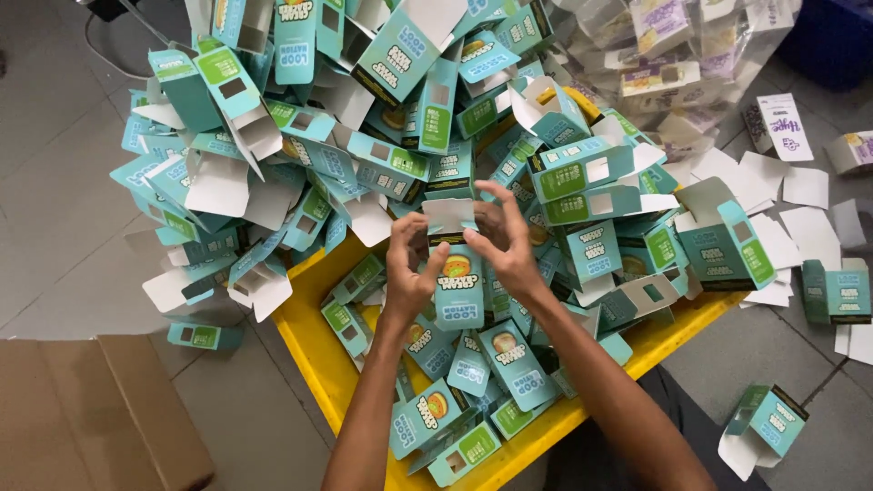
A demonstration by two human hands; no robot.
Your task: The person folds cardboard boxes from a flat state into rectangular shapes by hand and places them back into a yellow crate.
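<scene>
Both hands grip one small teal carton [457,273] above the yellow tray [314,359]. The left hand [409,273] curls its fingers and thumb onto the carton's left edge; the right hand [505,245] pinches the open white top flap [450,216], fingers bent. Heaped teal cartons [364,136] surround them.

A single head-worn camera looked steeply down from above the person's own forearms, which entered from the bottom edge and pointed away from the lens. It sat close: the left hand [406,273] and right hand [506,244] filled the middle of the view. Beyond the fingertips [482,189] the heap of teal cartons [364,136] ran out of the top edge; below the wrists lay the yellow bin [305,350]. No second view shared the scene.
</scene>
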